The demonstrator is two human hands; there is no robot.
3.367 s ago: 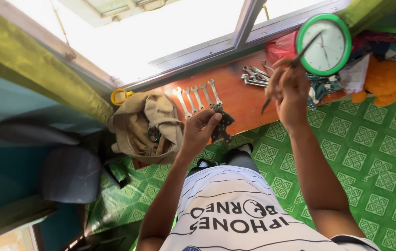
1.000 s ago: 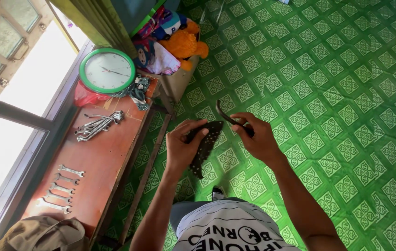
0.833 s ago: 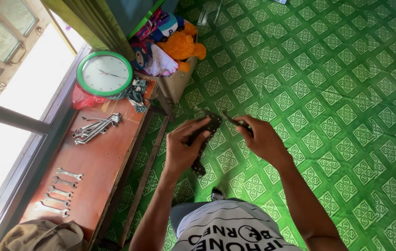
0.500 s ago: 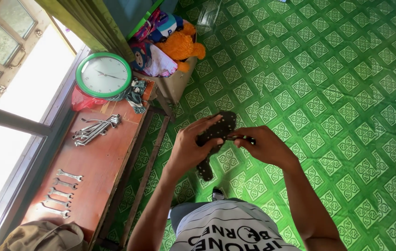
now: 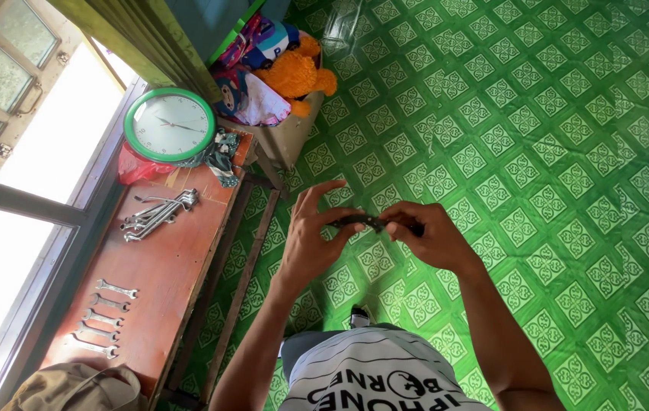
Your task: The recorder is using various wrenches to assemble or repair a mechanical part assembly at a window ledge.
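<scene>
Above the green patterned floor, both my hands meet on a small dark tool (image 5: 358,221), thin and elongated, held level between them. My left hand (image 5: 315,232) pinches its left end with thumb and fingertips, the other fingers spread upward. My right hand (image 5: 425,234) is closed around its right end, hiding that part. What kind of tool it is cannot be made out.
A reddish wooden bench (image 5: 164,281) stands at the left under a window, bearing a row of several wrenches (image 5: 103,318), a bundle of wrenches (image 5: 158,214) and a green-rimmed wall clock (image 5: 170,125). A box with stuffed toys (image 5: 282,72) sits behind it. A tan bag (image 5: 73,388) lies bottom left.
The wider dark piece seen in my left hand earlier is out of sight; now only a thin dark tool spans both hands. My left fingers have spread apart, and the view has shifted slightly.
</scene>
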